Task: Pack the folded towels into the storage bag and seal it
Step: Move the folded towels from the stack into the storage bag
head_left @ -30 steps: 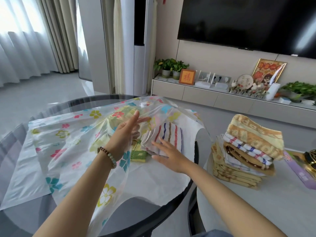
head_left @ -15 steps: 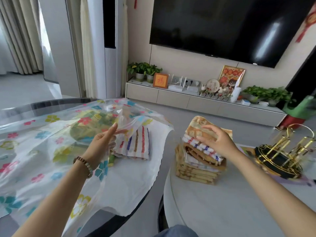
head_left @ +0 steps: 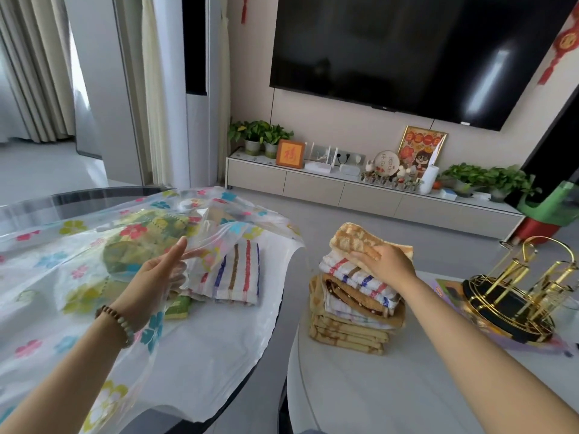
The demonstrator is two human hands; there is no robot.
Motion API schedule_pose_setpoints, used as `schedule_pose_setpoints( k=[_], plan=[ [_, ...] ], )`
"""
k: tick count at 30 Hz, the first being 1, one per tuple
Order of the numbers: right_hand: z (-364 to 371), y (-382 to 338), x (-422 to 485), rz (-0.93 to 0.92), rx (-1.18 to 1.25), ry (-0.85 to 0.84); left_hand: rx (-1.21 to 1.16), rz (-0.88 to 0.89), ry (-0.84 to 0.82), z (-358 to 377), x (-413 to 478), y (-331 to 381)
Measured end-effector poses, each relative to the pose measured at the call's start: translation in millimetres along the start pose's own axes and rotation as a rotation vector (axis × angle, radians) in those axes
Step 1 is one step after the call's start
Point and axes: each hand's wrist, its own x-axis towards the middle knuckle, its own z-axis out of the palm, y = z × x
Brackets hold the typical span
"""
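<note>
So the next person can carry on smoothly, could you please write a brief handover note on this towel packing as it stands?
Left grip: straight fingers lift the storage bag's upper layer.
Right grip: holds the top towel of the stack on the white table.
Done: striped towel lies on the bag's lower layer at its mouth.
To do: pack the stack, seal the bag.

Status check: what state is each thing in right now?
Storage bag: unsealed, mouth lifted open.
Striped towel: folded, in the bag mouth.
Towel stack: folded, on the white table.
Top towel: folded, gripped at one end.
Left hand: fingers straight, propping the bag's upper layer.
Right hand: gripping the top towel.
</note>
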Motion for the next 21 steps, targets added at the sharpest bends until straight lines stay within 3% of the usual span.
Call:
schedule_pose_setpoints(
  k=[4, 8, 12, 16, 21],
  plan=[
    [-35, -11, 11, 0.067, 0.244, 0.102, 0.014, 0.023, -0.001, -4, 0, 0],
    [-78, -43, 0, 0.112, 0.623, 0.071, 0.003, 0.046, -0.005, -8, 1, 4],
    [-82, -91, -34, 0.097, 1.071, -0.183, 0.007, 0.078, -0.012, -13, -7, 11],
    [-40, -122, -71, 0.144, 1.234, -0.504, -0.003, 0.096, 0.023, -24, -13, 22],
    [33, -152, -109, 0.297, 1.249, -0.821, 0.045, 0.129, -0.004, -41, -17, 33]
  ],
)
